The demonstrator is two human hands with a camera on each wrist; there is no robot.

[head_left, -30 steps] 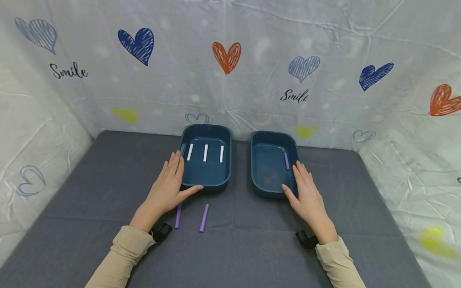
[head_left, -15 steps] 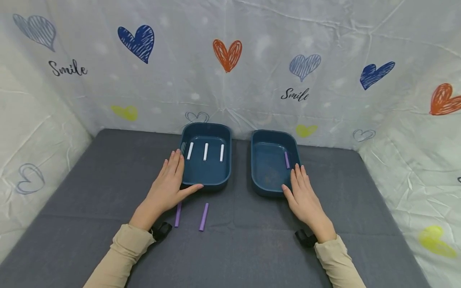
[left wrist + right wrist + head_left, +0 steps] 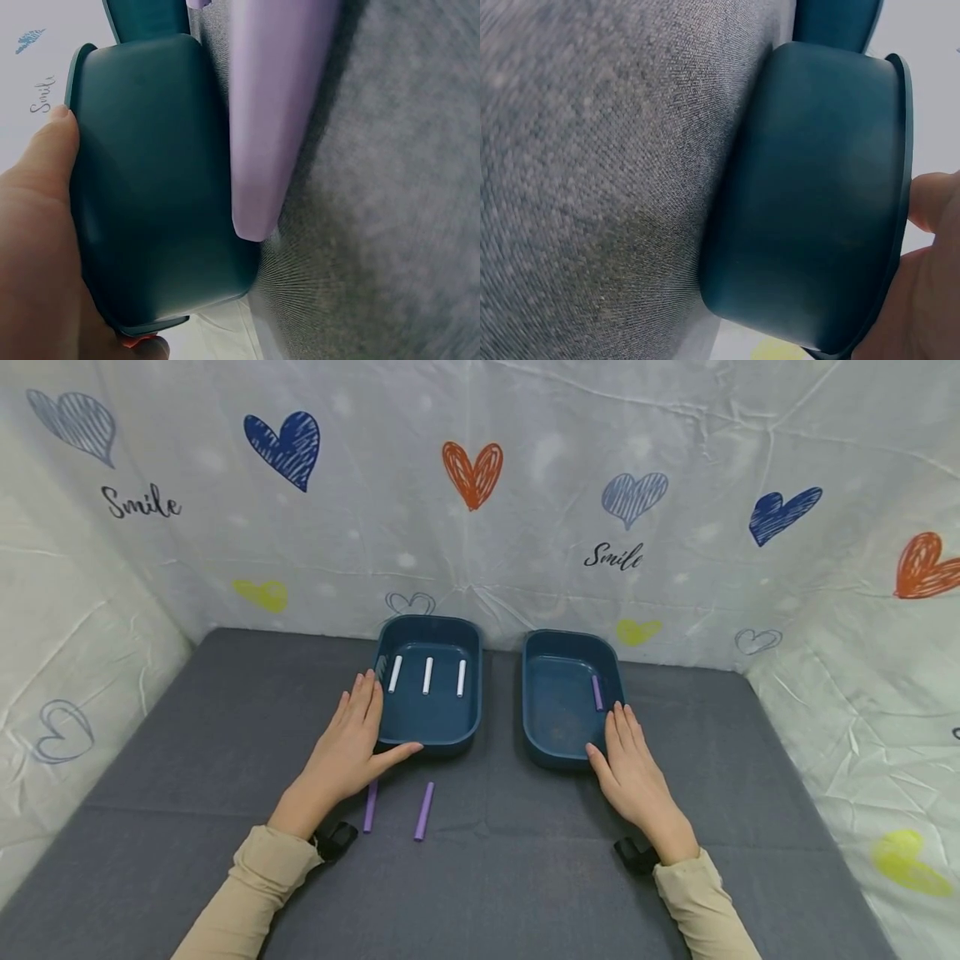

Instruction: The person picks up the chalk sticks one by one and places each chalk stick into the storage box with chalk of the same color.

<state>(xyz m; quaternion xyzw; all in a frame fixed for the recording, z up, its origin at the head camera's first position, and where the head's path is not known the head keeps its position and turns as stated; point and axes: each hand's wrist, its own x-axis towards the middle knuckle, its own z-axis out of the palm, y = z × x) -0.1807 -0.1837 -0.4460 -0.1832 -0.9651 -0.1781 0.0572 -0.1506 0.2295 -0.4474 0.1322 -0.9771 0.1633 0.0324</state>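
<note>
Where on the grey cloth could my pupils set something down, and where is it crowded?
A wide bare patch of grey cloth lies between the loose purple sticks and the right hand; a narrow bare strip separates the left tray and right tray. Crowded: at the left hand, which touches the left tray and, in the head view, partly hides one stick.

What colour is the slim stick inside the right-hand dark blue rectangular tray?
The slim stick is purple, clearest in the head view.
</note>
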